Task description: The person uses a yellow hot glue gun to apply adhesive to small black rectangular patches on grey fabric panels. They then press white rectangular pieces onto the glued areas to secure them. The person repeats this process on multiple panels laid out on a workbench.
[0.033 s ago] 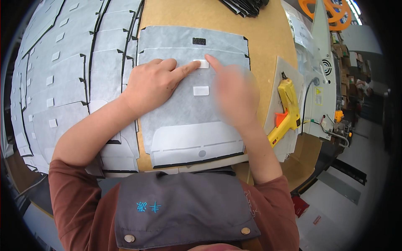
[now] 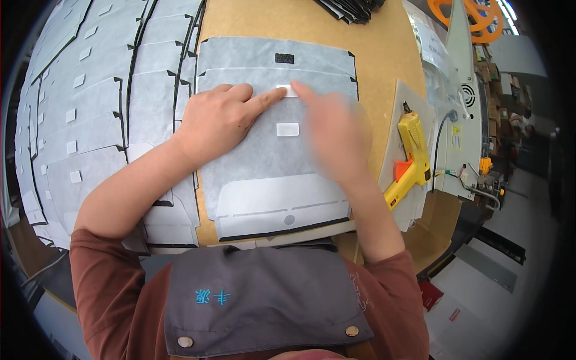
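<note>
A pale grey fabric panel [image 2: 246, 141] with black edging lies flat before me. My left hand [image 2: 219, 117] rests on it, its index finger stretched out and pressing a small white tab [image 2: 287, 90]. The left hand's other fingers are curled under. My right hand [image 2: 337, 132] is smeared by motion; its index fingertip comes to the right end of that tab, and its other fingers cannot be made out. Below sits a second white tab [image 2: 287, 129], touched by neither hand. Above both is a black textured patch [image 2: 284, 58], while a white curved-corner piece [image 2: 282, 201] spans the panel's lower end.
Overlapping rows of similar panels [image 2: 96, 99] cover the table's left side. At right a yellow glue gun [image 2: 414, 153] lies on a pale board [image 2: 390, 129], beside a grey machine [image 2: 456, 102]. Dark folded pieces [image 2: 348, 9] are stacked at the far edge of the brown tabletop [image 2: 264, 24].
My right index fingertip has shifted slightly left, closer to the upper tab. The left hand keeps its place.
</note>
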`<act>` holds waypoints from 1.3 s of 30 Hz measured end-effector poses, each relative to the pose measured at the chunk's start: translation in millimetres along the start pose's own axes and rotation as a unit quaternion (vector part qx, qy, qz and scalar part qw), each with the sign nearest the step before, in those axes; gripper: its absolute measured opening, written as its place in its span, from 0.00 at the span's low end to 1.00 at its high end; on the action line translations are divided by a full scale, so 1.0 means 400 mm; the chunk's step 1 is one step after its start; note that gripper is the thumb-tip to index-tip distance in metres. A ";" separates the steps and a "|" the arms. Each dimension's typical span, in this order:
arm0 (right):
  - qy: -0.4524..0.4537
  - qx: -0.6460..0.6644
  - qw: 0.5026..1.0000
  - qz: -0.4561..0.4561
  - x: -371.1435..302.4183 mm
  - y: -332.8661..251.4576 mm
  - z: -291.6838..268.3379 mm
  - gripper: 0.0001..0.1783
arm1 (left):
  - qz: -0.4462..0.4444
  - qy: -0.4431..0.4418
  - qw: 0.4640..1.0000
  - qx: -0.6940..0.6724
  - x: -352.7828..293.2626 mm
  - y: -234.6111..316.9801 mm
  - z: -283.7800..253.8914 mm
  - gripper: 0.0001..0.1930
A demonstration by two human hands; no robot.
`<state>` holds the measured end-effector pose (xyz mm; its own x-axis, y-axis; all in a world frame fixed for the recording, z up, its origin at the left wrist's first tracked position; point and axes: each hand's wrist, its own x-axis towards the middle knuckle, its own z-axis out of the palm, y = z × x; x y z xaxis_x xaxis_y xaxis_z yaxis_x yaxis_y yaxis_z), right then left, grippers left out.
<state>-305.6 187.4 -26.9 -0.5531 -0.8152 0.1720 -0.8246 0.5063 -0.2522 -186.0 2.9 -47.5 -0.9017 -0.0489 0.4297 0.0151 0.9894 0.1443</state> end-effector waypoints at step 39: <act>-0.131 0.130 0.983 -0.021 0.211 0.248 -0.036 0.15 | -0.120 -0.077 0.985 -0.095 -0.100 -0.022 -0.080 0.15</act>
<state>-435.6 172.8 -23.8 -0.4422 -0.8953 -0.0544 -0.7690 0.4096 -0.4907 -136.5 -8.1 -37.4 -0.9436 -0.2425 0.2253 -0.1385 0.9076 0.3964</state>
